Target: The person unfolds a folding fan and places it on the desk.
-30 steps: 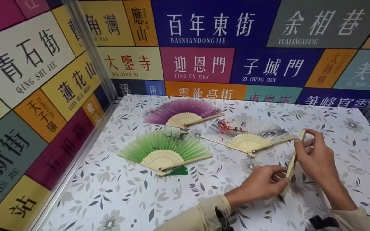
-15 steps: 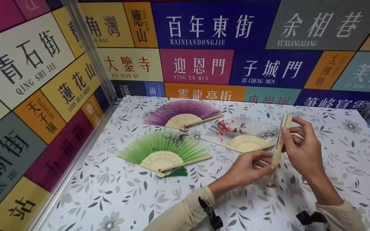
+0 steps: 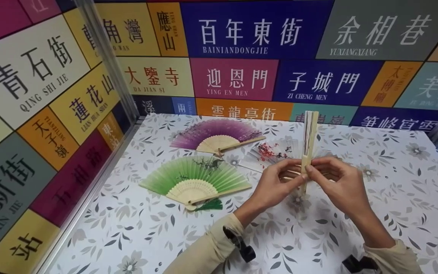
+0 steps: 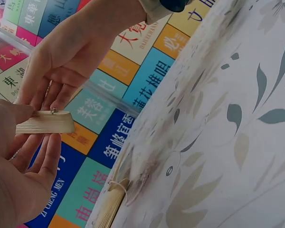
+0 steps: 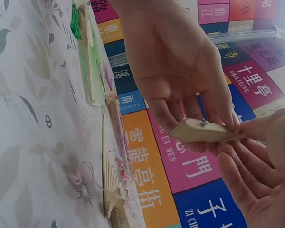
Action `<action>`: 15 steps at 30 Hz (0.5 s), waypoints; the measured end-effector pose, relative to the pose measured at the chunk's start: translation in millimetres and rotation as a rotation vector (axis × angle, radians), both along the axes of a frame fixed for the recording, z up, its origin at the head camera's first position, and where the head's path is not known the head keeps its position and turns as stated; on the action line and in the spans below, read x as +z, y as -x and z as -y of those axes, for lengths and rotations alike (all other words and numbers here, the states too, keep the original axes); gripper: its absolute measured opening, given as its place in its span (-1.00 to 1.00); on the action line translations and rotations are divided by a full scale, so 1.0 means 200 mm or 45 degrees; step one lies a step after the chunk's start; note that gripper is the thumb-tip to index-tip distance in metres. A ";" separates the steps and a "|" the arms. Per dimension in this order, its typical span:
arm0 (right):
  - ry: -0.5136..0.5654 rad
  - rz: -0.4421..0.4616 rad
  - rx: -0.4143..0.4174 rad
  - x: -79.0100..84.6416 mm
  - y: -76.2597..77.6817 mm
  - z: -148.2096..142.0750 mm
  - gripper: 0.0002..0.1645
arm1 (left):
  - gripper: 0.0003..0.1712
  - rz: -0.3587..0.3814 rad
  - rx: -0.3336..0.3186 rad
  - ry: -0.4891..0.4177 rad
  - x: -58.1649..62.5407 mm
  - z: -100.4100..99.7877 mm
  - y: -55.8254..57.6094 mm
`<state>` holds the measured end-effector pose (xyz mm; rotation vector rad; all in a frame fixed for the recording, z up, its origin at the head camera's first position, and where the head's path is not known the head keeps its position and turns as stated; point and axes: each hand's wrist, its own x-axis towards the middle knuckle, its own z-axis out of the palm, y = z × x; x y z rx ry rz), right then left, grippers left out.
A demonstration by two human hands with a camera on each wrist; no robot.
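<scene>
A folded hand fan with pale bamboo guard sticks stands upright above the table. My left hand pinches its lower part from the left, thumb and fingertips on the sticks. From the other side my right hand pinches it at the same height, so the fingertips of both nearly meet. In the right wrist view, the fan's pivot end with a small metal rivet points toward the table. Behind the hands lies an open grey-white fan with red blossoms, partly hidden by them.
An open green fan with a green tassel lies left of the hands. Farther back is an open purple fan. The floral-covered table meets walls of coloured sign panels at the back and left.
Both hands have moved left and brought the folded fan from a slant to upright, higher up. My right hand has shifted from its upper part down beside my left hand.
</scene>
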<state>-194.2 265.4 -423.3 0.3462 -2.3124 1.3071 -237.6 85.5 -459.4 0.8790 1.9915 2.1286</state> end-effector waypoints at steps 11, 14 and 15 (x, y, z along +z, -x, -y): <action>0.059 0.038 -0.008 -0.05 0.01 0.02 -0.81 | -0.73 0.092 0.001 -0.127 -0.03 0.04 0.04; 0.091 0.047 0.011 -0.06 0.01 0.02 -0.81 | -0.74 0.135 -0.029 -0.170 -0.04 0.04 0.05; 0.097 0.049 0.015 -0.06 0.01 0.02 -0.81 | -0.74 0.140 -0.040 -0.180 -0.04 0.04 0.05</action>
